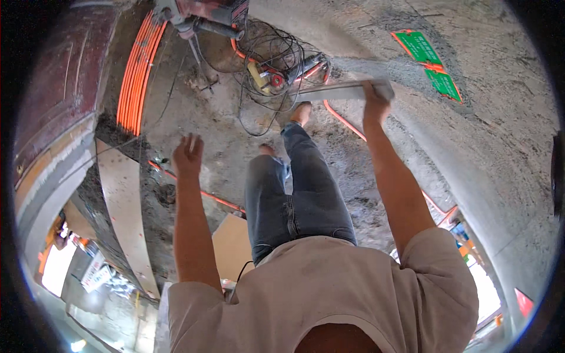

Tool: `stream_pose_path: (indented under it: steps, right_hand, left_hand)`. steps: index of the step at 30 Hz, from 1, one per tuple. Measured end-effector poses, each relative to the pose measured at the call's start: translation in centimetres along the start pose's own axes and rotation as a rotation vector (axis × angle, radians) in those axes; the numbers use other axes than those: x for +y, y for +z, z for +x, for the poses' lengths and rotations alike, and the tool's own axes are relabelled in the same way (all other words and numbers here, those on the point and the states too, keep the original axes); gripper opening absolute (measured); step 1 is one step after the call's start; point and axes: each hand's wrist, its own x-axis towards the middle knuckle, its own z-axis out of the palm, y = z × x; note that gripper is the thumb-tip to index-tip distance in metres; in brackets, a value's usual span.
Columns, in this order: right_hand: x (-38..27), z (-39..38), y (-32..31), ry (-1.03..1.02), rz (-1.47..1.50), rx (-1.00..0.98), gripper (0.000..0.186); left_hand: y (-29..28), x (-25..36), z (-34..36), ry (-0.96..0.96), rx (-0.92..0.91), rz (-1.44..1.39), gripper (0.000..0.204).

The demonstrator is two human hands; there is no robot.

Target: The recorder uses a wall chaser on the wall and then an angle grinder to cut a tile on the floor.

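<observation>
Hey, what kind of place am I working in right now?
Likely a building site under renovation: bare concrete floor, bundled orange conduits, and power tools with tangled cables. Your right hand grips a flat grey straightedge.

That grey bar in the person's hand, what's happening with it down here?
A person in jeans walks over rough, dusty ground. The right hand grips one end of a long grey bar, held out ahead at arm's length. The left hand is open, fingers spread, holding nothing. Ahead lie a power tool in a tangle of cables, and orange conduits run along the wall to the left.
</observation>
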Motion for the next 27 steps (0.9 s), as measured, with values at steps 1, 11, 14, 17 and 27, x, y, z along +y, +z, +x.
stream_pose_path:
  steps: [1, 11, 14, 17, 27]
  right_hand:
    - [0.7, -0.6, -2.5, -0.041, -0.128, 0.057, 0.058]
    - [10.9, 4.4, -19.5, 0.157, 0.235, 0.062, 0.058]
    - [14.1, 8.5, -22.2, 0.2, 0.284, -0.022, 0.062]
    - [16.6, 10.2, -22.3, 0.312, 0.362, -0.02, 0.065]
    - [20.8, 4.2, 3.0, -0.773, -0.893, -0.773, 0.049]
  left_hand:
    - [-1.6, -1.9, -1.5, -0.035, -0.003, 0.06, 0.04]
    - [-13.0, -22.4, -11.9, -0.327, 0.186, 0.347, 0.039]
    - [-12.7, -25.6, -14.5, -0.37, 0.199, 0.28, 0.036]
    - [-14.6, -28.8, -15.9, -0.428, 0.204, 0.352, 0.034]
    - [-7.4, -42.9, -16.8, 0.214, -0.096, 1.312, 0.032]
